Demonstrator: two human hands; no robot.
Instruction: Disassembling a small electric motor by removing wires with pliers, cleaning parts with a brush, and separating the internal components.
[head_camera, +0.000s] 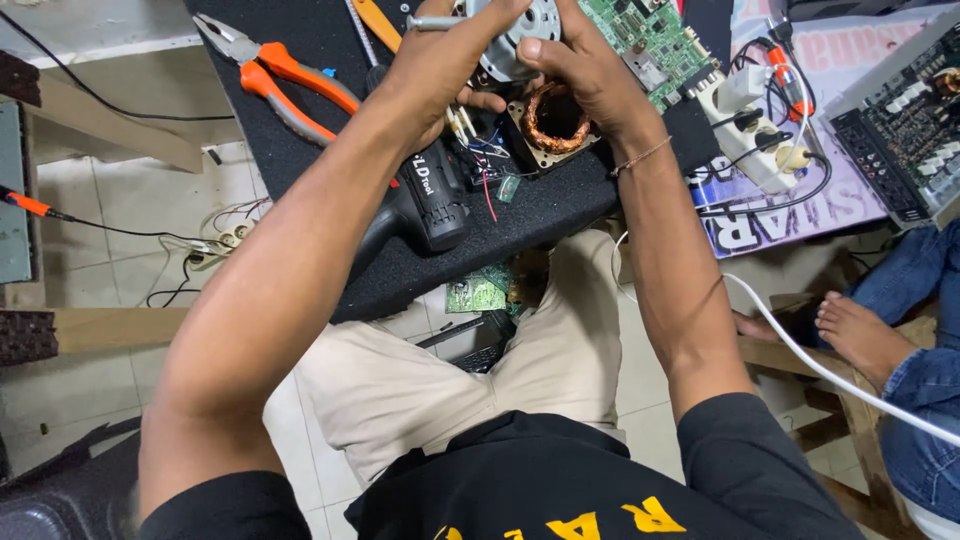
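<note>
Both hands grasp a round silver metal motor housing (512, 35) at the far centre of the black textured work mat (330, 40). The left hand (445, 65) has its fingers wrapped over the housing's left side; the right hand (585, 70) clasps its right side. Just near of it, a copper-wound coil on a square plate (556, 120) lies under the right hand. A black cordless drill (425, 200) rests near the left forearm. Orange-handled pliers (275, 75) lie far left. A green circuit board (650, 40) sits far right, beside a white power strip (755, 120).
</note>
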